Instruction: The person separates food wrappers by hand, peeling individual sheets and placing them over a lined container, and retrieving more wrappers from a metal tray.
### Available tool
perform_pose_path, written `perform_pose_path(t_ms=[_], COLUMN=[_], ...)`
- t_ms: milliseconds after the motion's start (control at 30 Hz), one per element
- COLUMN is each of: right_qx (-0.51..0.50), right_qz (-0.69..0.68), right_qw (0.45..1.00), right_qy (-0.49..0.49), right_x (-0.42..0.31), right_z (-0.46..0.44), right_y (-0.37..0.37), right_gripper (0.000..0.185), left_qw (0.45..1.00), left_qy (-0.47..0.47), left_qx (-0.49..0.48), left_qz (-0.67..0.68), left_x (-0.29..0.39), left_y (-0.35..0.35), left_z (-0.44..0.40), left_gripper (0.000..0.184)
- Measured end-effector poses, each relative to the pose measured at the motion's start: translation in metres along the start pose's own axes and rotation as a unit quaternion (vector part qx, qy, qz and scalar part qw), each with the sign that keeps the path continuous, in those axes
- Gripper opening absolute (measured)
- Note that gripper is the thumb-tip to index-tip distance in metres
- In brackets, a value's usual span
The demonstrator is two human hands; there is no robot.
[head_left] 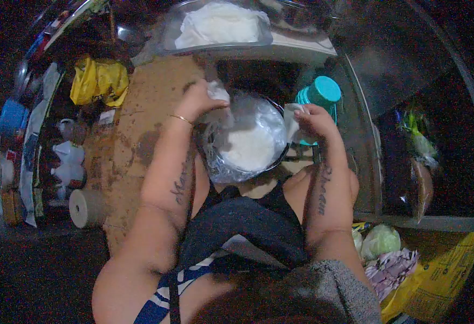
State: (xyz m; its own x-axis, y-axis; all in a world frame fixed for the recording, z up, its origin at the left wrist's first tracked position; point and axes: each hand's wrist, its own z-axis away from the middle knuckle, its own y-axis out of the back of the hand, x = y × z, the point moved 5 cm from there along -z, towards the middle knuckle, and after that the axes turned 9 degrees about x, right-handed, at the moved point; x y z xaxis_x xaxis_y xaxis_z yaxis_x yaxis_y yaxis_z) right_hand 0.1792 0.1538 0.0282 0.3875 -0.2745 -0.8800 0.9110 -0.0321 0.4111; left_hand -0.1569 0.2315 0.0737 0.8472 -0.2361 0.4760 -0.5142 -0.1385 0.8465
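Between my knees stands a round container lined with clear plastic (219,157), with a white mass (250,146) inside, possibly rice or flour. At its upper left rim, my left hand (200,101) is closed, with a crumpled whitish thin sheet (217,93) between thumb and fingers. My right hand (315,120) pinches a small whitish thin piece (293,116) at the right rim. Whether these pieces are plastic or paper is unclear. Blur and dim light hide the edges of both.
A tray (172,46) of white wrapped material lies at the top. Turquoise stacked tubs (323,92) stand right of the container. Cardboard (139,108), a yellow bag (99,81) and a roll (85,209) are at left. A yellow sack (448,275) is lower right.
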Motion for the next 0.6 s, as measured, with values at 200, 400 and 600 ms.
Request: perform_pose_path(t_ms=[200,400,600], right_qx=[-0.150,-0.150,-0.092], right_qz=[-0.457,-0.502,-0.482], right_qw=[0.876,0.851,0.871], right_qy=[0.026,-0.024,-0.026], right_x=[-0.047,-0.039,-0.041], right_z=[0.029,0.031,0.028], right_y=[-0.046,-0.071,-0.060], right_gripper=[0.041,0.040,0.048], left_qw=[0.987,0.610,0.682], left_qy=[0.076,0.315,0.249], left_qx=[-0.068,-0.228,-0.239], left_qz=[0.127,0.690,0.645], left_x=[0.026,0.090,0.103], left_y=[-0.052,-0.080,-0.057], left_z=[0.007,0.051,0.052], left_gripper=[0.062,0.041,0.036])
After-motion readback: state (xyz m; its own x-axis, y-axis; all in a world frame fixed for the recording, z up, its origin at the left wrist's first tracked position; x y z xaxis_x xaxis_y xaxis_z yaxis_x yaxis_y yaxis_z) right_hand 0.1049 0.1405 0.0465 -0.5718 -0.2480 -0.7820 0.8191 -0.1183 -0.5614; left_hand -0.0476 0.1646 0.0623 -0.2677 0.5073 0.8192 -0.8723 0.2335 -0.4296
